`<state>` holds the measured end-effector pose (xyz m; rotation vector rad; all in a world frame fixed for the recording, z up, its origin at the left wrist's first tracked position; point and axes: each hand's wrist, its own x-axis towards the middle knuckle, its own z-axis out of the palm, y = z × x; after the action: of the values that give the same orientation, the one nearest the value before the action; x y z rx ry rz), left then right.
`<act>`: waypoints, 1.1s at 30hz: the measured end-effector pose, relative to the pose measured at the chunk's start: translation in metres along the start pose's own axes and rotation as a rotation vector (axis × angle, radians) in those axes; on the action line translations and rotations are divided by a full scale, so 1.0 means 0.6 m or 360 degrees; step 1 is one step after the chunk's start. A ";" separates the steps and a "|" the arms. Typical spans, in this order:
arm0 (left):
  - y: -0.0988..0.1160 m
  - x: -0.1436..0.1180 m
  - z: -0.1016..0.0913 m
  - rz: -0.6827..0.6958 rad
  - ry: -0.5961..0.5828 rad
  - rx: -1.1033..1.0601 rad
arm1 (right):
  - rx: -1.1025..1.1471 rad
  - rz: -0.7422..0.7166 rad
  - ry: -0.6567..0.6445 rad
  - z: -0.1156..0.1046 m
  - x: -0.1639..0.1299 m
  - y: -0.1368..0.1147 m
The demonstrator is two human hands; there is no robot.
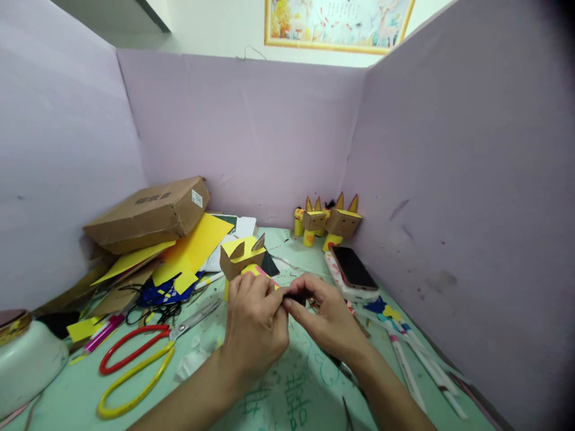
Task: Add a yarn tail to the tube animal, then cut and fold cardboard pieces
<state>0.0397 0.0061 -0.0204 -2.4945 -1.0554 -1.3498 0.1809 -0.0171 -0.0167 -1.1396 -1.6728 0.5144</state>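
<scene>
Mid-table stands a cardboard animal figure (243,255) with a box-like brown head, a yellow top, pointed ears and a yellow body with pink spots. Its body is partly covered by my left hand (258,311), whose fingers are closed round it. My right hand (324,314) pinches a small dark piece (295,296) at the body's near right end, its fingertips meeting those of my left hand. What the dark piece is made of cannot be made out.
Red-and-yellow-handled scissors (173,338) lie open at left, near yellow paper (195,248) and a cardboard box (150,215). Similar finished-looking figures (342,222) stand at back right, behind a phone (354,267). Several white markers (406,368) lie at right. Lilac panels (242,131) enclose the table.
</scene>
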 end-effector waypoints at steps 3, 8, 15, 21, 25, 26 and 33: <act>-0.001 0.000 -0.001 0.0002 -0.0003 -0.0033 | 0.0063 0.0074 -0.0051 0.000 0.000 0.001; -0.002 0.000 -0.002 -0.0019 0.0005 -0.0049 | 0.0457 0.0269 -0.0270 -0.017 -0.002 0.012; -0.001 0.002 -0.004 -0.0055 -0.0021 -0.0103 | 0.1247 0.0353 0.0196 -0.029 0.011 0.024; 0.002 0.004 -0.010 -0.0120 0.0006 -0.0175 | 0.0808 0.0684 0.0270 -0.019 0.022 0.047; -0.003 0.009 -0.011 -0.0327 -0.0031 -0.0349 | 0.0719 0.0590 0.0030 -0.009 0.015 0.048; -0.005 0.011 -0.012 -0.0387 -0.0065 -0.0406 | 0.0709 0.0539 0.0006 -0.006 0.014 0.044; -0.012 0.016 -0.018 -0.0543 -0.0142 -0.0616 | 0.0726 0.0449 0.0146 0.011 0.012 0.029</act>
<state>0.0315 0.0122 -0.0079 -2.7570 -1.4108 -1.6910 0.1822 -0.0018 -0.0292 -1.0403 -1.2341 0.9532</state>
